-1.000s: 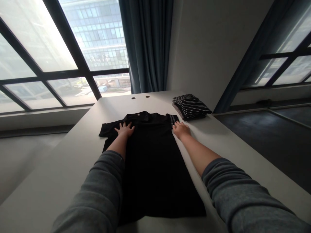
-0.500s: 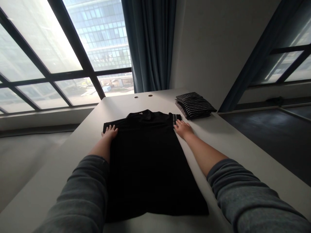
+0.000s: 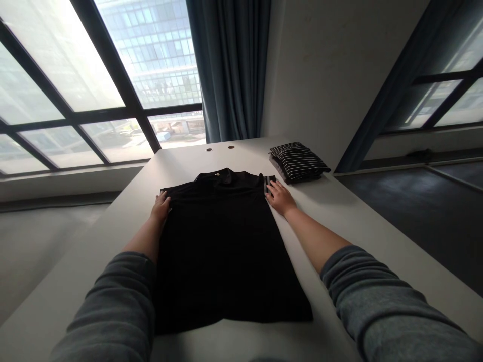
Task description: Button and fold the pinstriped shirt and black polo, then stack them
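Both my arms reach forward, hands open and flat, gripping nothing; my left hand [image 3: 161, 207] rests at the left edge of the black T-shirt [image 3: 222, 251], mid-frame on the white table [image 3: 226, 342]; my right hand [image 3: 279, 197] touches its right edge; the left sleeve no longer sticks out as it did earlier.

we see matt black cloth in the t-shirt [image 3: 226, 251], soft with no shine, and a finer striped knit in the folded garment [image 3: 298, 162] at the far right. the desk [image 3: 339, 216] looks smooth, pale and faintly glossy. our right sleeve [image 3: 377, 296] is a soft, fuzzy grey knit; the far curtain [image 3: 230, 65] is dull woven cloth, and the window frame [image 3: 138, 113] looks like dark metal.
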The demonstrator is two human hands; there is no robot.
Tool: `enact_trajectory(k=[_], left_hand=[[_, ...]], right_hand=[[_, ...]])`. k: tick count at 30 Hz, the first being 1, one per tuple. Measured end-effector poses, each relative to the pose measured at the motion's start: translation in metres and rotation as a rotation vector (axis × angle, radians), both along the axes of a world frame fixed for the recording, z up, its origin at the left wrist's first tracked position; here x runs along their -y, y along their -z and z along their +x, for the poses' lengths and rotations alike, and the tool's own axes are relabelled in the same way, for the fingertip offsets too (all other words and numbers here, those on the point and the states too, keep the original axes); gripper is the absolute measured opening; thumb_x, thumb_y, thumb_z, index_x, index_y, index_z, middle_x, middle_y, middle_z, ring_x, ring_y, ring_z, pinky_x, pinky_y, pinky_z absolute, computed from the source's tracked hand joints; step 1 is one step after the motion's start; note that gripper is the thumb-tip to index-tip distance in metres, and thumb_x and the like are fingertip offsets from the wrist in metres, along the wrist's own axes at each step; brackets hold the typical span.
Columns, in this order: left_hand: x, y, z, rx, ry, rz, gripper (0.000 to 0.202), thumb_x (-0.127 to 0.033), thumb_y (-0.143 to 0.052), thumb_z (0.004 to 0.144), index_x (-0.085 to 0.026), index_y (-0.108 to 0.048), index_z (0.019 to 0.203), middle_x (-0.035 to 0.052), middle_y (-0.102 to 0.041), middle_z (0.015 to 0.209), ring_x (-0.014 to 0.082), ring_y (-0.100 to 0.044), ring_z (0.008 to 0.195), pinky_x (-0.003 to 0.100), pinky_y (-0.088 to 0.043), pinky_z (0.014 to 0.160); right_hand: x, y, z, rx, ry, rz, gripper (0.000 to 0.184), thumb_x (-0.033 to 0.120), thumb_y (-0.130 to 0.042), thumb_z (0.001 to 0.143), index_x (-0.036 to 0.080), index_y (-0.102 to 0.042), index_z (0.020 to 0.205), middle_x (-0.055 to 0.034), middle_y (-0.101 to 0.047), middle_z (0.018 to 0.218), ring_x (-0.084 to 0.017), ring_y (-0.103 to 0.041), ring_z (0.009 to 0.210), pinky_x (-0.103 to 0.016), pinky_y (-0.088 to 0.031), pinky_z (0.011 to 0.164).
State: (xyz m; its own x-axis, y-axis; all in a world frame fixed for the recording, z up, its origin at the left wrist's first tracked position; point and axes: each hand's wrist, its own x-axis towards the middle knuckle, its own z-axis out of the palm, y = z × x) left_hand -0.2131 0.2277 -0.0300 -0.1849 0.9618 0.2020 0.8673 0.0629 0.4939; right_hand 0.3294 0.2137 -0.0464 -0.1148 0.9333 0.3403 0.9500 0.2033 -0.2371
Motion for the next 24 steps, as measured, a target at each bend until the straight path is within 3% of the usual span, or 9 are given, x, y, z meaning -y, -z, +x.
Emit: enact_trajectory(k=[3,8,11,13,18,24], left_hand=[[0.041,0.001,-0.007,0.086,0.068,-0.012,0.063,-0.04,-0.038,0.106,-0.011,-0.034,0.162,0.0122,-0.023,0.175,0.0316,-0.014,0.163,0.048,-0.021,0.131],[0.151,0.007,-0.006,0.032,0.321,0.024,0.067,-0.053,-0.038,0.105,-0.023,-0.035,0.165,0.0053,-0.023,0.175,0.0277,-0.015,0.163,0.05,-0.019,0.132],[0.211,0.006,0.002,-0.098,0.396,0.011,0.065,-0.055,-0.034,0.106,-0.027,-0.033,0.166,0.0028,-0.025,0.174,0.0266,-0.02,0.162,0.05,-0.024,0.131],[0.238,0.006,0.008,-0.221,0.432,-0.023,0.064,-0.055,-0.035,0.106,-0.029,-0.035,0.165,0.0022,-0.027,0.174,0.0272,-0.021,0.162,0.053,-0.024,0.131],[0.26,0.004,0.019,-0.479,0.493,-0.069,0.062,-0.05,-0.037,0.107,-0.026,-0.036,0.165,0.0055,-0.032,0.17,0.0276,-0.03,0.158,0.058,-0.022,0.131],[0.276,-0.004,0.048,-0.591,0.537,-0.017,0.062,-0.049,-0.043,0.106,-0.025,-0.039,0.163,0.0087,-0.036,0.168,0.0312,-0.034,0.157,0.06,-0.027,0.128]], right_hand=[[0.032,-0.004,-0.001,-0.017,-0.225,0.047,0.058,0.044,-0.045,0.104,0.013,-0.057,0.151,-0.0131,-0.041,0.166,-0.031,-0.027,0.159,-0.048,-0.028,0.13],[0.114,-0.01,-0.009,-0.019,-0.521,-0.065,0.061,0.055,-0.047,0.104,0.024,-0.05,0.157,-0.0079,-0.033,0.171,-0.03,-0.019,0.162,-0.055,-0.02,0.132],[0.159,-0.013,-0.015,0.022,-0.605,-0.176,0.068,0.058,-0.052,0.102,0.025,-0.044,0.161,-0.0079,-0.028,0.173,-0.032,-0.018,0.162,-0.057,-0.017,0.132],[0.179,-0.015,-0.018,0.056,-0.626,-0.25,0.072,0.058,-0.056,0.1,0.025,-0.04,0.163,-0.0093,-0.027,0.173,-0.032,-0.022,0.161,-0.059,-0.014,0.131],[0.191,-0.022,-0.015,0.104,-0.598,-0.361,0.075,0.056,-0.057,0.1,0.028,-0.034,0.166,-0.0103,-0.025,0.173,-0.034,-0.025,0.16,-0.063,-0.012,0.13],[0.21,-0.046,-0.022,0.113,-0.607,-0.384,0.073,0.052,-0.059,0.099,0.025,-0.038,0.164,-0.011,-0.02,0.174,-0.036,-0.015,0.162,-0.064,-0.013,0.129]])
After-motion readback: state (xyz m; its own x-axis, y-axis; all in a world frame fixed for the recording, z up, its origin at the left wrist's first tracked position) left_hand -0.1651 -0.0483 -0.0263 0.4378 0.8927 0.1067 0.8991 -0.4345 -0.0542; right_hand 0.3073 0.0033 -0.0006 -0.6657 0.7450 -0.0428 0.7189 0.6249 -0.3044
